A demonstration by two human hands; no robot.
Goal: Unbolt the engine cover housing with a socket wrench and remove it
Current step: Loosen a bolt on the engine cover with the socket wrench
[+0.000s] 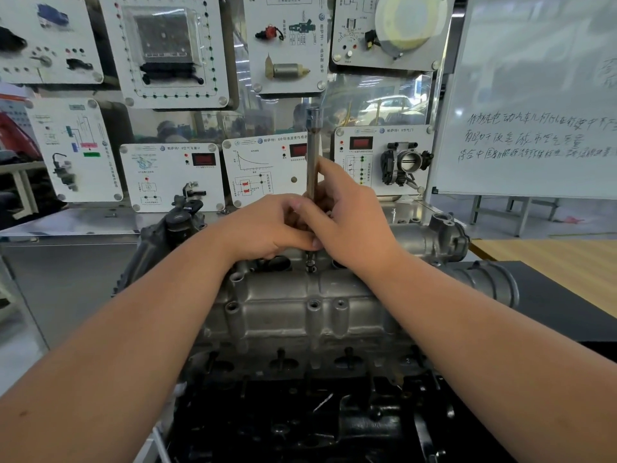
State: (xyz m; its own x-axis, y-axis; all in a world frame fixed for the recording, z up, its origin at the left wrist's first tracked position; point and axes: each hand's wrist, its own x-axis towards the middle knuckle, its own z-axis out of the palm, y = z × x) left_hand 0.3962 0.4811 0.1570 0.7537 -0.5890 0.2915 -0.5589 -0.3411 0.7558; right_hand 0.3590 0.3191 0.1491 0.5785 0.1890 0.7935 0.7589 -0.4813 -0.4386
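Observation:
The grey cast engine cover housing [300, 312] lies across the middle of the engine, with several empty bolt bosses along its near side. A long steel socket wrench extension [313, 155] stands upright over a bolt [310, 262] at the housing's far edge. My left hand [270, 228] is closed around the lower part of the tool, just above the bolt. My right hand [350, 215] grips the shaft from the right, fingers wrapped around it. The tool's lower end is mostly hidden by both hands.
Black engine block [300, 422] sits below the housing. A dark intake part [173, 225] stands at the left, an aluminium pipe flange [447, 235] at the right. Training display panels [173, 175] stand behind. A whiteboard [534, 111] is at the right.

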